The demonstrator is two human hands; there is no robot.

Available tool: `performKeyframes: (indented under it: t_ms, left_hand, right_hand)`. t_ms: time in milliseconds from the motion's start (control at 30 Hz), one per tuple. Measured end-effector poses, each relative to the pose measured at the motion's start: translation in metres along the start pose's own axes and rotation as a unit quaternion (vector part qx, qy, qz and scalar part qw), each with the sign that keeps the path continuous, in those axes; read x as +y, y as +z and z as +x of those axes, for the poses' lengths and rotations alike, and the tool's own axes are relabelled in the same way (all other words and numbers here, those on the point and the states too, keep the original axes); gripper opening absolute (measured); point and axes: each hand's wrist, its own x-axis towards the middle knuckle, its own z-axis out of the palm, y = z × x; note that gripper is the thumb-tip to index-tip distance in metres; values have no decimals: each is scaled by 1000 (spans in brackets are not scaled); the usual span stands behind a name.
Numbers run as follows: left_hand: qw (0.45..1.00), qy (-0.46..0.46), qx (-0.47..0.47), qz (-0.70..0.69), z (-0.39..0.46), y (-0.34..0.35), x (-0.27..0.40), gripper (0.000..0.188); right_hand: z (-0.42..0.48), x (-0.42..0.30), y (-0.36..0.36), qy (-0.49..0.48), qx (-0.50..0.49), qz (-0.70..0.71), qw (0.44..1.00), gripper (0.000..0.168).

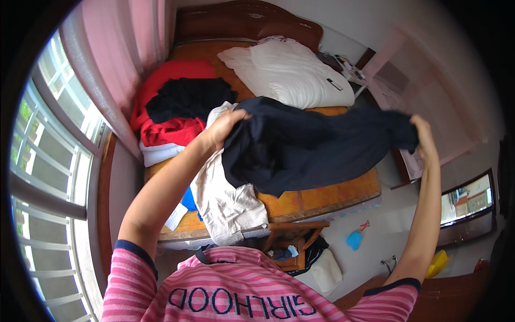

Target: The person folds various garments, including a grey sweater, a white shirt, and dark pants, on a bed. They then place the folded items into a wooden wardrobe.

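Observation:
Between my two hands a dark navy garment [305, 145] is stretched out sideways above the bed. My left hand [227, 124] grips its left end near the top edge. At the far right my right hand [424, 135] clutches the other, bunched end, which looks blurred. Partly beneath the garment, a cream cloth garment [229, 205] hangs over the front edge of the bed [322, 199]. A crumpled black garment [189, 98] lies on red fabric [161, 80] to the left, and a folded white cloth [159, 153] is under the red.
A folded white quilt [289, 74] with a phone-like object [334, 84] lies toward the headboard [241, 18]. Below the bed edge stands a wooden chair [295, 261]. A blue bag [354, 240] is on the floor. Barred windows [52, 161] and a pink curtain [116, 40] line the left.

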Motion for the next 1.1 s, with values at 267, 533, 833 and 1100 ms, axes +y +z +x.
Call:
performKeyframes:
  t_ms: [267, 533, 833, 1100]
  left_hand:
    - [924, 29, -78, 373, 7, 50, 61, 37]
    - [891, 92, -189, 403, -15, 65, 104, 60]
    - [889, 65, -222, 395, -50, -14, 3, 116]
    - [971, 126, -194, 61, 27, -17, -37, 92]
  right_hand:
    - [-74, -47, 179, -169, -336, -10, 927, 100]
    - [-86, -74, 235, -170, -276, 171, 930, 32]
    - [-61, -148, 198, -113, -150, 211, 959, 30]
    - [-50, -179, 157, -132, -220, 228, 939, 40]
